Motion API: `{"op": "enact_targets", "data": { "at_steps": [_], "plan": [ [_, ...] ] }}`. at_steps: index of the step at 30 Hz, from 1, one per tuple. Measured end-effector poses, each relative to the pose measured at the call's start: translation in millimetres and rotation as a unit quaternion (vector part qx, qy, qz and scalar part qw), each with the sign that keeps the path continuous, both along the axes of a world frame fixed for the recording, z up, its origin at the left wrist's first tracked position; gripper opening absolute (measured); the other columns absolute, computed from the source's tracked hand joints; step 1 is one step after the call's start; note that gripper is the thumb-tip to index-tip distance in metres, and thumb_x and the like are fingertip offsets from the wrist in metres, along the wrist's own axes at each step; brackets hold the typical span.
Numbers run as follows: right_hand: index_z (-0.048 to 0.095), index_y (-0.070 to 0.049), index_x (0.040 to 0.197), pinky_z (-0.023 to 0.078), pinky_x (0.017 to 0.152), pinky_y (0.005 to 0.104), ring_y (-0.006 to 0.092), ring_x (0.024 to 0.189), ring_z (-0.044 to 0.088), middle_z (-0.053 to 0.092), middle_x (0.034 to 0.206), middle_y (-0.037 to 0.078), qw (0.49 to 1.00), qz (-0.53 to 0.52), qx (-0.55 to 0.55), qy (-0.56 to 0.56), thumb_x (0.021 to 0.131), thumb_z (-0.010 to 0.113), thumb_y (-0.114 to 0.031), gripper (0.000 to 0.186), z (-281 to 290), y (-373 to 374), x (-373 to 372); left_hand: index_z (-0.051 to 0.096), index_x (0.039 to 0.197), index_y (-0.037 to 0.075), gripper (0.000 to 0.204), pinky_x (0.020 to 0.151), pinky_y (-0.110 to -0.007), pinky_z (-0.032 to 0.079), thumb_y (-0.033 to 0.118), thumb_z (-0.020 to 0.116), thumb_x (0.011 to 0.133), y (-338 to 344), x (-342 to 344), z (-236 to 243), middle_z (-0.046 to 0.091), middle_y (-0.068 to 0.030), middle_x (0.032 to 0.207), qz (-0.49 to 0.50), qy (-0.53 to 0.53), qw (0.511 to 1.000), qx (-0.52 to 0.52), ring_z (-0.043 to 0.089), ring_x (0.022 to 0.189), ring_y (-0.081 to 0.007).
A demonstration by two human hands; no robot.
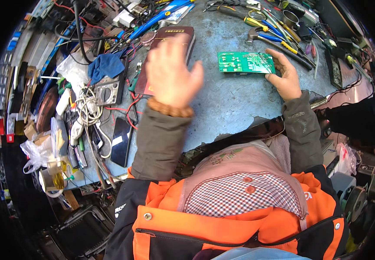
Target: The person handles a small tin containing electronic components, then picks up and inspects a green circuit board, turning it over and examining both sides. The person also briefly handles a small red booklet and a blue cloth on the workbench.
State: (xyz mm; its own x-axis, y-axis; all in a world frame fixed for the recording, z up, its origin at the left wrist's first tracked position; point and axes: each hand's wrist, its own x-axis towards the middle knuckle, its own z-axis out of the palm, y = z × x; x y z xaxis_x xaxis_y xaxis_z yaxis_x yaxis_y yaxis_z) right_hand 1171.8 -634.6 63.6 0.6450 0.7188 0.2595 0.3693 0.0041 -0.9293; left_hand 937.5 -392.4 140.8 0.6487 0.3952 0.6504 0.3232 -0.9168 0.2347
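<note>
Cluttered bench (pixel 230 104) — right hand (pixel 286 78) grips circuit board (pixel 245 63).

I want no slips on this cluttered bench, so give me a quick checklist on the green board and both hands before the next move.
1. Right hand grips the green rectangular circuit board by its right end: ok.
2. Board lies flat on the blue-grey metal bench top: ok.
3. Left hand steady: not ok, it is raised, blurred and empty.
4. Bench around the board free of tools: ok.
5. Dark red flat booklet apart from the board: ok.
6. Component side undamaged: cannot tell.
</note>
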Motion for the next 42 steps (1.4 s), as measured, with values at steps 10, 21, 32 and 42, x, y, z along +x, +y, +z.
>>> {"op": "enact_targets", "data": {
  "at_steps": [10,21,32,42],
  "plan": [
    [0.066,0.002,0.136,0.049,0.111,0.0382,0.0269,0.125,0.066,0.069,0.134,0.017,0.972,0.02,0.085,-0.217,0.087,0.067,0.007,0.049,89,-2,-97,0.044,0.162,0.009,0.122,0.114,-0.044,0.05,0.057,0.092,0.06,40,-14,14,0.058,-0.0286,0.148,0.193,0.24,0.921,-0.237,0.059,0.136,-0.0418],
    [0.02,0.017,0.16,0.043,0.117,0.05,0.0499,0.136,0.054,0.051,0.146,0.039,0.975,0.059,-0.041,-0.211,0.08,0.091,-0.027,0.115,4,116,-190,0.052,0.155,0.002,0.114,0.106,-0.047,0.055,0.059,0.086,0.062,34,-24,16,0.072,-0.0281,0.12,0.077,0.186,0.948,-0.247,0.07,0.12,-0.043],
    [0.067,-0.013,0.121,0.051,0.103,0.0541,0.0509,0.118,0.061,0.055,0.137,0.032,0.963,0.079,-0.017,-0.256,0.085,0.08,-0.014,0.038,12,113,-192,0.047,0.158,0.002,0.094,0.09,-0.038,0.056,0.041,0.087,0.082,116,-97,20,0.07,-0.0108,0.12,0.035,-0.107,0.841,-0.529,0.069,0.109,-0.0227],
    [0.072,-0.001,0.098,0.055,0.101,0.0442,0.0444,0.119,0.068,0.064,0.136,0.031,0.964,0.128,0.01,-0.233,0.091,0.082,-0.013,0.017,41,23,-151,0.077,0.121,-0.001,0.04,0.085,-0.032,0.059,0.021,0.084,0.088,117,-74,-2,0.08,-0.0132,0.105,0.038,-0.135,0.939,-0.314,0.074,0.092,-0.0183]
  ]
}}
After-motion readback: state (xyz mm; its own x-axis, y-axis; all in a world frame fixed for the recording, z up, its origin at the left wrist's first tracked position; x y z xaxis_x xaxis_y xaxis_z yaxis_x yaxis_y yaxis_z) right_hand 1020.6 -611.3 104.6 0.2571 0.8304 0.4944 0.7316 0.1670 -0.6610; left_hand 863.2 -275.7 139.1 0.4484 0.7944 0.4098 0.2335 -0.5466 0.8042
